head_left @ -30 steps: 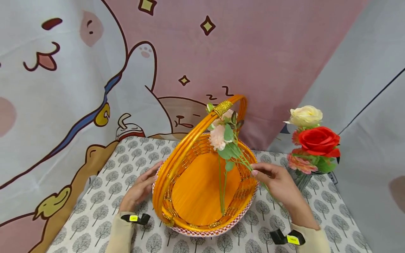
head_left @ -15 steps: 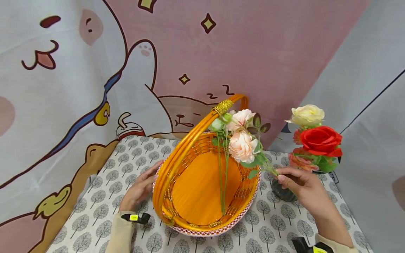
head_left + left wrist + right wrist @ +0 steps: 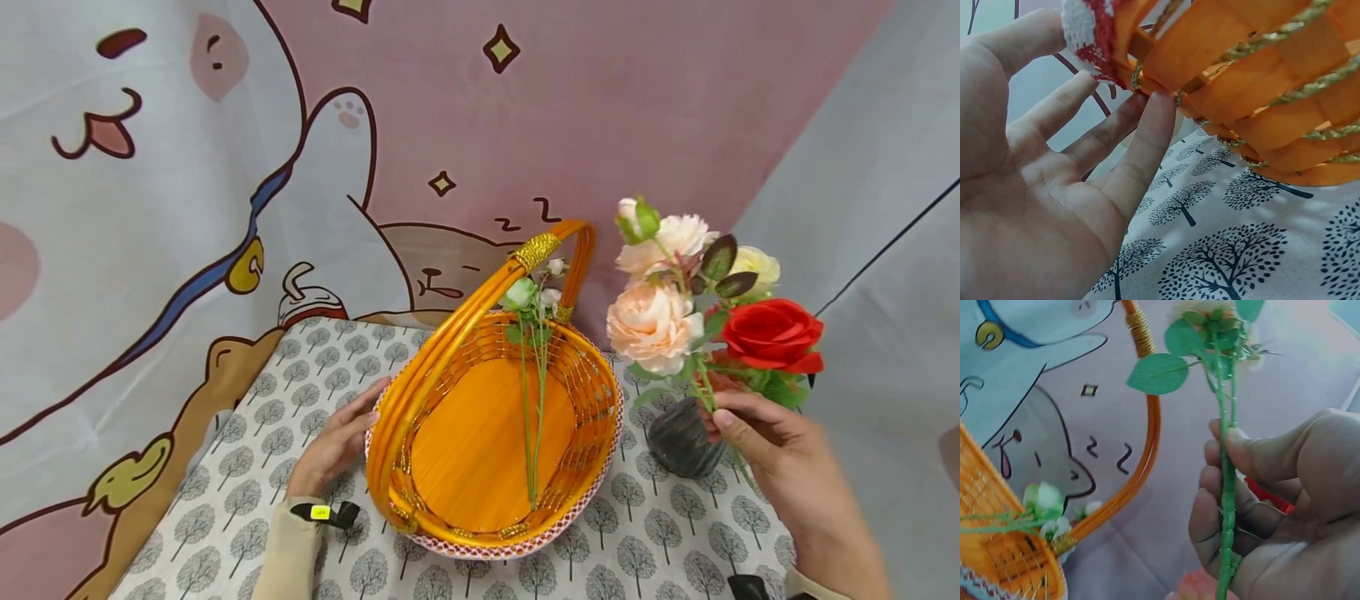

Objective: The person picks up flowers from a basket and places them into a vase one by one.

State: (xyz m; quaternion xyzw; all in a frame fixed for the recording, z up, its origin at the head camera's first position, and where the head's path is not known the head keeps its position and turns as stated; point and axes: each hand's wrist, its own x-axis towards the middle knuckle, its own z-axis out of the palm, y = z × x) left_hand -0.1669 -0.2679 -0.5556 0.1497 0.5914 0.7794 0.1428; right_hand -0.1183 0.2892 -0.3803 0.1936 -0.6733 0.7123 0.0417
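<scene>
My right hand pinches the green stem of a spray of peach artificial flowers between thumb and fingers. The blooms stand upright above the hand, in front of a dark grey vase and overlapping its flowers. My left hand rests at the left side of an orange woven basket, its extended fingers touching the red-and-white rim. Inside the basket, a thin-stemmed spray of pale green and white flowers leans against the back wall under the arched handle.
The vase to the right of the basket bears a red rose and a cream flower, the latter partly hidden. A tree-print cloth covers the table. A cartoon curtain hangs directly behind.
The right hand has carried the peach flowers up and to the right, out of the basket and over to the vase. The left hand has stayed at the basket's rim.
</scene>
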